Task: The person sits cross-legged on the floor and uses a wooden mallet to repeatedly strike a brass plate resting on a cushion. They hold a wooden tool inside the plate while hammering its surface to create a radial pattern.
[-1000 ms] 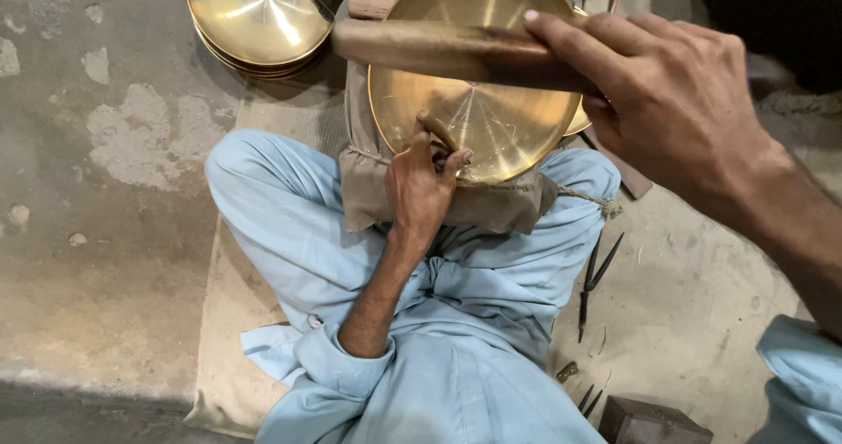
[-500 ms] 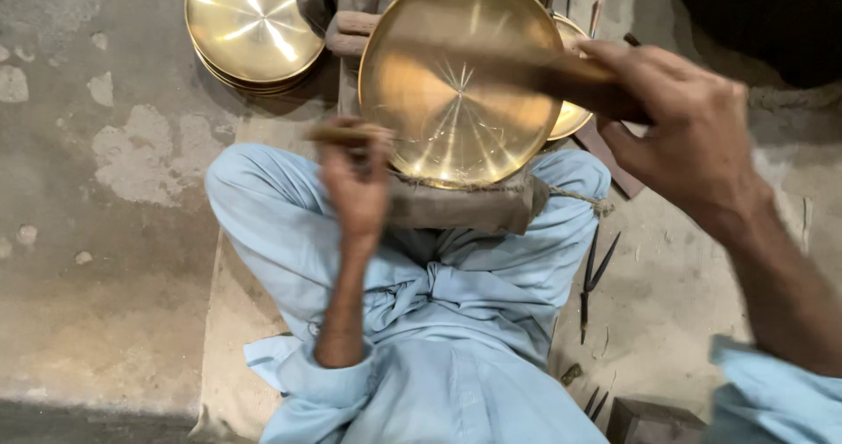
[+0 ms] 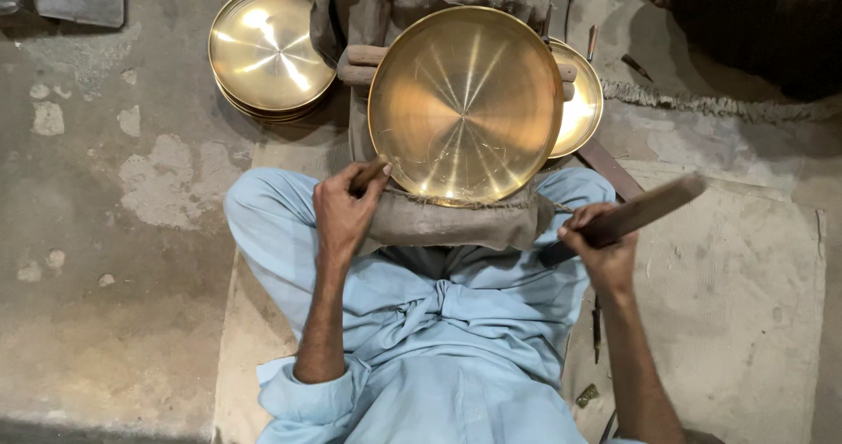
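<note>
- I see the large brass plate (image 3: 465,102) lying face up on a burlap-covered block (image 3: 447,220) in front of my crossed legs, its shiny hollow marked with fine lines that fan out from the centre.
- My left hand (image 3: 344,212) sits at the plate's lower left rim, fingers clenched around a small wooden-handled tool (image 3: 368,177) whose tip meets the rim.
- My right hand (image 3: 601,251) is off to the right, well clear of the plate, fingers gripped tight around one end of a flat wooden bat (image 3: 636,212) that slants up and away to the right.
- Both forearms are bare, with the light blue sleeves pushed up.
- The plate holds nothing; a second brass plate (image 3: 579,102) peeks out from under its right edge, and a wooden bar (image 3: 364,63) runs beneath both.
- A stack of brass plates (image 3: 270,51) rests on the concrete floor (image 3: 105,234) to the upper left, apart from the block.
- A coarse rope (image 3: 710,104) trails across the floor on the right.
- A few slim metal tools (image 3: 596,326) lie beside my right leg on a worn mat (image 3: 737,304).
</note>
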